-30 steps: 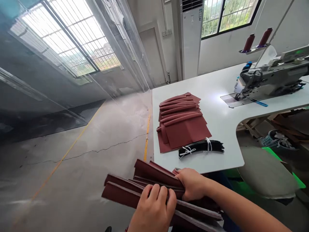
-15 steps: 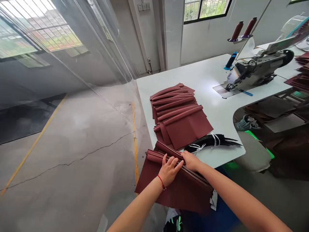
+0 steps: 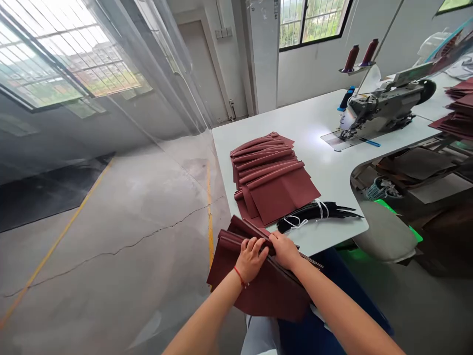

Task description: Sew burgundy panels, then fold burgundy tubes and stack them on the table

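Where the left hand (image 3: pixel 251 259) and the right hand (image 3: pixel 284 250) close side by side, a loose bundle of maroon matte fabric pieces (image 3: pixel 268 288) is gripped by its thick, rolled edges. Both hands are shut on those edges, with the left fingers (image 3: pixel 254 246) curled over the top. The pieces fan slightly apart at the rolled edges, while their flat, rectangular panels hang down and overlap in soft folds. The bundle is held just off the near edge of the table, above the person's dark blue lap (image 3: pixel 314 328), and a thin red cord bracelet (image 3: pixel 240 277) circles the left wrist.

On the white table (image 3: pixel 325 165), just beyond the hands, lies a similar stack of maroon fabric pieces (image 3: pixel 271 180), their rolled edges fanned in overlapping rows. Beside it rests a curved bunch of thin black strips (image 3: pixel 314 213) bound with white ties (image 3: pixel 320 209). Farther along stands a grey industrial sewing machine (image 3: pixel 380 111), with two dark red thread cones (image 3: pixel 350 59) on a stand behind it. More maroon stacks (image 3: pixel 460 108) sit at the far right, while clear plastic strip curtains (image 3: pixel 148 64) hang to the left over a concrete floor (image 3: pixel 121 246) marked with yellow lines
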Motion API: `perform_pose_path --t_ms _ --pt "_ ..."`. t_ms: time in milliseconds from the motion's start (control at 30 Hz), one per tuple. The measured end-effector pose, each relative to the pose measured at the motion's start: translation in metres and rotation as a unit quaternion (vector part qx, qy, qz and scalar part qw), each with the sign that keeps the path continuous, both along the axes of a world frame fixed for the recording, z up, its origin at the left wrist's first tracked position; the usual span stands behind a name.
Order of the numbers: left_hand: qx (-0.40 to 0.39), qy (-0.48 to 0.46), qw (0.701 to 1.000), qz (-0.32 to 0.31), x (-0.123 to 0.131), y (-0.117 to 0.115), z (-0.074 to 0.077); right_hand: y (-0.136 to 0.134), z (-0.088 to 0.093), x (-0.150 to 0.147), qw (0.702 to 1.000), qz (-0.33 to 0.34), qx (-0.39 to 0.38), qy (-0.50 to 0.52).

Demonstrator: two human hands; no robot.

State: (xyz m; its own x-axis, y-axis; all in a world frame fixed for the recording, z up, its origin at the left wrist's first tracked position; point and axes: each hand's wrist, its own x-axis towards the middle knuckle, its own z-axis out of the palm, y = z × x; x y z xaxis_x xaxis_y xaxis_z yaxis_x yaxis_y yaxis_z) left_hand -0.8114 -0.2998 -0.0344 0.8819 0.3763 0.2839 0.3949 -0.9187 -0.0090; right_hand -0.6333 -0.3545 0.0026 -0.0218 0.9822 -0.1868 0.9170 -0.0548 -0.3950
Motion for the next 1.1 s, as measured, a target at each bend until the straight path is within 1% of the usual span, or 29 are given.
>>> perform_pose_path --t_ms 67,133,167,200,233,267,300,333,367,400,433,500,567,633,667,733,767,867,933,1000,1033,1100 --pt "0.025 0.001 1.000 -0.001 -0.030 -0.023 0.008 -0.013 0.021 -0.019 0.999 0.033 0.015 0.023" --pt "0.042 0.011 0.999 -0.006 -0.069 -0.054 0.017 -0.029 0.046 -0.041 0.996 0.074 0.019 0.053" --pt "0.066 0.004 0.998 -0.004 -0.087 -0.067 0.023 -0.036 0.058 -0.049 0.994 0.085 0.017 0.066" --pt "0.096 -0.020 0.995 -0.012 -0.100 -0.078 0.031 -0.039 0.069 -0.055 0.992 0.092 0.009 0.084" --pt "0.089 -0.029 0.995 -0.020 -0.106 -0.082 0.039 -0.040 0.076 -0.056 0.990 0.088 -0.004 0.111" --pt "0.066 -0.032 0.997 -0.024 -0.105 -0.081 0.048 -0.036 0.079 -0.054 0.988 0.080 -0.018 0.134" --pt "0.031 -0.028 0.999 -0.031 -0.096 -0.073 0.054 -0.028 0.077 -0.048 0.985 0.071 -0.031 0.154" --pt "-0.013 -0.013 0.999 -0.036 -0.082 -0.059 0.059 -0.017 0.071 -0.040 0.983 0.061 -0.043 0.167" --pt "-0.050 0.003 0.998 -0.048 -0.063 -0.042 0.059 -0.004 0.061 -0.030 0.983 0.051 -0.052 0.169" --pt "-0.071 0.021 0.996 -0.055 -0.043 -0.023 0.056 0.010 0.047 -0.021 0.984 0.044 -0.057 0.162" --pt "-0.082 0.037 0.994 -0.065 -0.023 -0.004 0.049 0.023 0.033 -0.014 0.986 0.030 -0.064 0.149" --pt "-0.089 0.060 0.991 -0.079 0.008 0.029 0.029 0.042 0.007 -0.005 0.991 -0.010 -0.072 0.113" --pt "-0.090 0.072 0.989 -0.096 0.022 0.050 0.007 0.044 -0.008 -0.001 0.993 -0.049 -0.065 0.084" --pt "-0.094 0.089 0.984 -0.122 0.023 0.062 -0.007 0.032 -0.010 0.005 0.993 -0.084 -0.046 0.065" --pt "-0.096 0.101 0.981 -0.138 0.021 0.067 -0.010 0.021 -0.007 0.012 0.992 -0.110 -0.037 0.053" --pt "-0.098 0.126 0.970 -0.181 0.018 0.078 -0.009 -0.002 -0.001 0.034 0.982 -0.187 -0.026 0.010" --pt "-0.096 0.134 0.965 -0.203 0.018 0.084 -0.006 -0.013 0.001 0.050 0.971 -0.235 -0.024 -0.021" --pt "-0.075 0.140 0.952 -0.260 0.019 0.098 0.004 -0.035 -0.001 0.107 0.924 -0.361 -0.030 -0.124" --pt "-0.053 0.141 0.949 -0.277 0.019 0.101 0.007 -0.037 -0.007 0.144 0.893 -0.411 -0.043 -0.177" --pt "-0.030 0.136 0.950 -0.278 0.016 0.097 0.005 -0.033 -0.016 0.175 0.871 -0.440 -0.063 -0.209" --pt "-0.019 0.128 0.954 -0.272 0.014 0.095 0.003 -0.030 -0.020 0.187 0.864 -0.448 -0.074 -0.217" --pt "-0.002 0.103 0.962 -0.251 0.010 0.089 -0.004 -0.025 -0.029 0.205 0.860 -0.449 -0.091 -0.223"
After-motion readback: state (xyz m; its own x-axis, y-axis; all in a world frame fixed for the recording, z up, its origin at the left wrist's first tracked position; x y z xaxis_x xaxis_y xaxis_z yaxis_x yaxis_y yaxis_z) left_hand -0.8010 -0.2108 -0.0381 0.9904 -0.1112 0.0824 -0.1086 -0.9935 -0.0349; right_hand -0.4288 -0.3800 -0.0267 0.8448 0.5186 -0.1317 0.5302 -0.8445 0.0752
